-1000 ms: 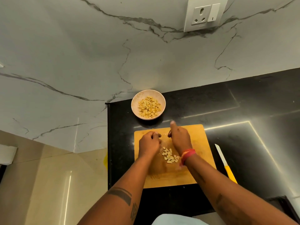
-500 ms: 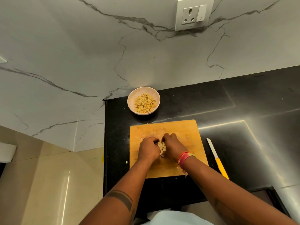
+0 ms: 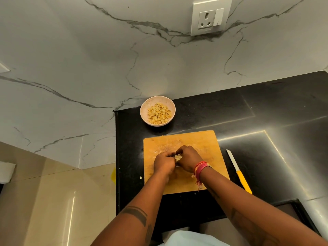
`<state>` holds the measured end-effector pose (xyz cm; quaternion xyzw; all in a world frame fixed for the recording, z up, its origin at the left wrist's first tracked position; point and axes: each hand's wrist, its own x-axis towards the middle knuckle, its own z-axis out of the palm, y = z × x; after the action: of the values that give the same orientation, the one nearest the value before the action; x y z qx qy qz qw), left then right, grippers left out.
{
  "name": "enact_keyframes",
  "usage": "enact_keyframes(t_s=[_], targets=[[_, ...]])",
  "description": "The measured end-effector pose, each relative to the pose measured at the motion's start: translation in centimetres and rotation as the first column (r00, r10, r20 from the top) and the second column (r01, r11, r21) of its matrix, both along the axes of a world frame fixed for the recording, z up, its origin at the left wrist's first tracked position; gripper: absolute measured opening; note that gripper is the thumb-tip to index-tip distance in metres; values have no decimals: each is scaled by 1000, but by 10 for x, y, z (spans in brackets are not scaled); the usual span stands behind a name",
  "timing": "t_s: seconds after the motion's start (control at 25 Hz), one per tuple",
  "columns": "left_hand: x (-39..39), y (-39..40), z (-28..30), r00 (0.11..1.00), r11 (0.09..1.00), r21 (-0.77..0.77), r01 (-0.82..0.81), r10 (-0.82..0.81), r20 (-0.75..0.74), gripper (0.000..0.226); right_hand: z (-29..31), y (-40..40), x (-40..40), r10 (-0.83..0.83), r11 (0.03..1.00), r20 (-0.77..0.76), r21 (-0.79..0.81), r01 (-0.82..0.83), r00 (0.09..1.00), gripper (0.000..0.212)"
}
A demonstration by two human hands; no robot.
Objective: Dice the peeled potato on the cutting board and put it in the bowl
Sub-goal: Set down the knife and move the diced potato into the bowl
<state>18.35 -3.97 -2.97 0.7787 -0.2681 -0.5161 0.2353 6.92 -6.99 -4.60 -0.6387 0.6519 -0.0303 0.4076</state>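
Seen from above, a person's two bare hands meet over the middle of a wooden cutting board (image 3: 182, 139) that lies on a black worktop (image 3: 266, 112). The left hand (image 3: 164, 163) and the right hand (image 3: 188, 158) are cupped together, fingers curled inward, and their joint grip is closed around a small heap of pale diced potato (image 3: 178, 157), which shows only in the gap between the two hands. The heap sits on the board or just above it; which one cannot be told.

Beyond the hands, past the far edge of the board and slightly to their left, stands a small pale bowl (image 3: 147, 103) on the worktop, holding a mound of yellowish potato cubes (image 3: 158, 113). To the right of the hands, off the board, a knife (image 3: 238, 171) with a white blade and a yellow handle lies on the worktop, its tip pointing away from the person. A stray bit of potato (image 3: 141, 177) lies on the worktop just left of the board, near the left wrist.

The right wrist wears red and orange thread bands (image 3: 201, 167). Behind the worktop rises a white marble wall with grey veins, carrying a white socket plate (image 3: 210, 16).
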Motion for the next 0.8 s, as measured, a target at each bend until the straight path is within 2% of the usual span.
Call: enact_keyframes(t_s=[0.24, 0.4, 0.48, 0.6, 0.72, 0.8], targets=[[4, 0, 7, 955, 977, 23, -210, 210, -210, 9, 6, 0, -6, -205, 978, 264, 89, 188, 942, 27], [15, -13, 22, 952, 980, -10, -199, 191, -241, 10, 27, -9, -5, -341, 938, 423, 213, 273, 840, 20], [21, -27, 34, 951, 982, -33, -184, 170, -259, 9, 43, -23, -1, -338, 939, 463, 229, 259, 819, 20], [34, -61, 55, 949, 972, -118, -203, 166, -269, 12, 71, -60, 14, -277, 961, 490, 158, 228, 827, 20], [50, -110, 68, 947, 937, -226, -266, 211, -240, 13, 89, -113, 37, -203, 974, 464, 9, 224, 862, 20], [59, -137, 73, 964, 928, -278, -247, 208, -163, 25, 94, -145, 52, -172, 977, 413, -47, 209, 894, 26]])
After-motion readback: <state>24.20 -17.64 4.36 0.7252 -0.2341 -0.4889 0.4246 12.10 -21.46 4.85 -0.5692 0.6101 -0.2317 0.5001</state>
